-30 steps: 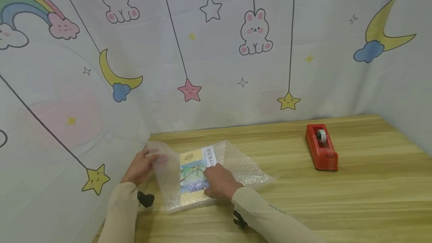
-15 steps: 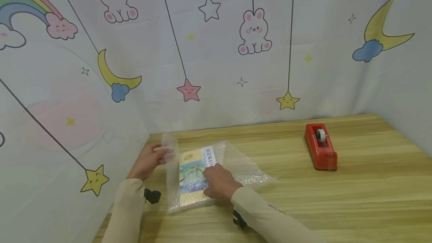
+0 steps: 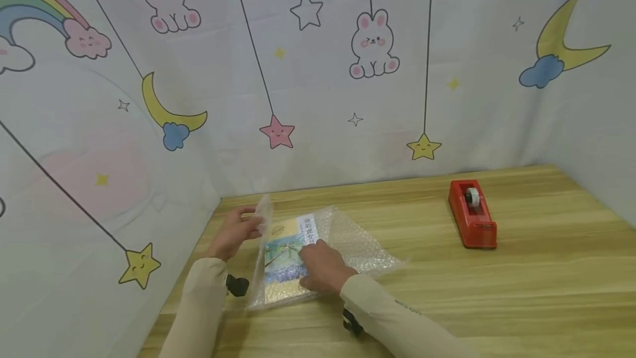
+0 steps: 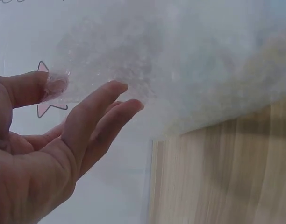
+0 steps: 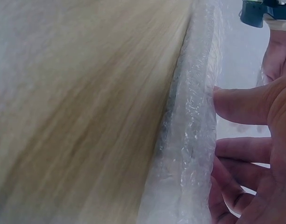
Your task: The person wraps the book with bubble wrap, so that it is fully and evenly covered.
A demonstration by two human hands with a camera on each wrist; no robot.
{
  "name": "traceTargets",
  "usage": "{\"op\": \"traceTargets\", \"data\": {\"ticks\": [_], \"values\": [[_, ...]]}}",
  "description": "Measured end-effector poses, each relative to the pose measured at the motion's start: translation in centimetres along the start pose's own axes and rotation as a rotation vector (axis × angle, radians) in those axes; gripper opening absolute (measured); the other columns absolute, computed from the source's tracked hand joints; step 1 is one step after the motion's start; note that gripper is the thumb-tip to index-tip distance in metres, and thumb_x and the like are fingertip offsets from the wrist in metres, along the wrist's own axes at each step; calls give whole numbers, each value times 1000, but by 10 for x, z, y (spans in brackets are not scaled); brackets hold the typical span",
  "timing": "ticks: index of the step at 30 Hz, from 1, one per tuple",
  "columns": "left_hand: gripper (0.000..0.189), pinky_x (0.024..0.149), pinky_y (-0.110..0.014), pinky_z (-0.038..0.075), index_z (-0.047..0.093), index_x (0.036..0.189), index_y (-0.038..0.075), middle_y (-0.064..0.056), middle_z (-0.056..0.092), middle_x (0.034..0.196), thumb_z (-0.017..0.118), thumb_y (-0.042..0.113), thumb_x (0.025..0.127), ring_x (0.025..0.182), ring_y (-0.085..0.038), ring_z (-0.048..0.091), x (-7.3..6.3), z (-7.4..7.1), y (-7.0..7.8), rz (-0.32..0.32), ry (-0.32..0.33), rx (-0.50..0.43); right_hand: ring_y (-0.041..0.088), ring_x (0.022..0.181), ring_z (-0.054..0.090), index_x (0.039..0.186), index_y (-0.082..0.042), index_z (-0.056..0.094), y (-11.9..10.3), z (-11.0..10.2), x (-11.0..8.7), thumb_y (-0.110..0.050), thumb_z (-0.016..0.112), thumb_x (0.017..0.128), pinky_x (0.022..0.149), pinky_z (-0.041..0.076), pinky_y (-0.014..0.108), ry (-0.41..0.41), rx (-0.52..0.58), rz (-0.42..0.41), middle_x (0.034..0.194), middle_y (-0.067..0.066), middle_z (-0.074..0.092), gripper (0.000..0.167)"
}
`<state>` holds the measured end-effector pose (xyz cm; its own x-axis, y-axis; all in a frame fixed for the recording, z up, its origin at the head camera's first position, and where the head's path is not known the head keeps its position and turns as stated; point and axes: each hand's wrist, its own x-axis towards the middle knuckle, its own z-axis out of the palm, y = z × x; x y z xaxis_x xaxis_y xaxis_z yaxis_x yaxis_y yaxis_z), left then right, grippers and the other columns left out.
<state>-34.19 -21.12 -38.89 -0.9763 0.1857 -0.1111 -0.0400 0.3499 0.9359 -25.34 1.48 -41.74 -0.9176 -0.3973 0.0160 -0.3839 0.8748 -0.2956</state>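
A book [image 3: 283, 261] with a yellow and blue painted cover lies on a sheet of bubble wrap [image 3: 365, 247]. Near the book's left side, my left hand [image 3: 238, 230] holds up a flap of the wrap. In the left wrist view, the flap [image 4: 129, 51] passes over my thumb tip, with other fingers [image 4: 89, 109] on the facing side. My right hand [image 3: 325, 267] presses down on the right part of the cover. Seen from the right wrist, my thumb [image 5: 243, 105] and bent fingertips rest spread against the clear wrap layer; nothing is gripped between them.
A red tape dispenser [image 3: 473, 214] with a small roll stands on the wood-grain table [image 3: 546, 269], right of the wrap. A white fabric backdrop [image 3: 318, 93] with rabbits, stars and moons encloses the back and sides.
My left hand has moved right, lifting the left flap from lying outward to nearly upright beside the book. My right hand, the book and the dispenser have stayed in place.
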Motion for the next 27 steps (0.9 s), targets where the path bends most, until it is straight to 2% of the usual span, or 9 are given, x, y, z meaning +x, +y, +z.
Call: {"op": "traceTargets", "data": {"ticks": [3,6,8,11,13,15,19,23,27], "values": [[54,89,-27,59,36,147,-7,-32,51,141,55,18,104,104,-24,66,0,5,2,1,-22,14,16,81,51,86,-13,64,0,0,1,-27,80,79,58,44,28,1,-1,4,79,-3,58,23],[54,101,-36,55,36,148,-5,-30,45,147,53,24,105,125,-39,59,-1,7,2,0,-66,24,17,83,52,86,-13,63,1,-1,1,-27,81,78,59,45,29,1,-1,5,80,-3,59,23],[55,107,-39,51,36,149,-5,-30,43,150,50,27,106,136,-42,51,-2,6,1,-3,-102,19,17,83,53,86,-13,64,1,-1,1,-27,81,78,59,45,29,-1,0,8,79,-3,59,23],[53,111,-41,47,36,149,-6,-29,40,154,46,25,108,143,-43,44,-5,2,-4,17,-170,17,17,83,52,87,-13,64,1,-1,2,-27,81,78,59,45,29,-6,0,12,79,-3,58,23],[49,111,-41,46,36,149,-7,-29,37,156,45,17,108,146,-43,39,-8,-2,-10,55,-233,46,16,82,51,88,-13,65,0,-1,2,-28,81,79,59,44,29,-10,2,16,80,-3,58,23],[46,111,-41,46,36,149,-10,-30,33,158,44,3,105,148,-45,33,-10,-6,-17,123,-304,98,16,82,50,88,-13,65,0,0,2,-28,80,79,60,44,29,-11,0,15,80,-3,59,23],[53,113,-47,43,36,148,-11,-30,26,161,49,-12,97,149,-48,25,-12,-11,-31,252,-406,191,16,83,51,90,-13,66,0,0,1,-28,81,78,61,45,28,-14,2,12,82,-3,61,25],[58,113,-52,42,44,145,-7,-26,25,163,64,-8,91,148,-47,31,-11,-9,-42,318,-407,246,17,84,52,93,-12,67,-1,-2,1,-28,81,78,63,47,29,-17,1,11,85,-2,63,26],[56,107,-47,48,53,140,-5,-26,31,160,71,1,88,137,-48,47,-11,-3,-48,372,-360,311,17,87,54,97,-11,68,-1,-2,1,-28,82,78,65,49,29,-16,-10,11,91,0,67,29]]}}
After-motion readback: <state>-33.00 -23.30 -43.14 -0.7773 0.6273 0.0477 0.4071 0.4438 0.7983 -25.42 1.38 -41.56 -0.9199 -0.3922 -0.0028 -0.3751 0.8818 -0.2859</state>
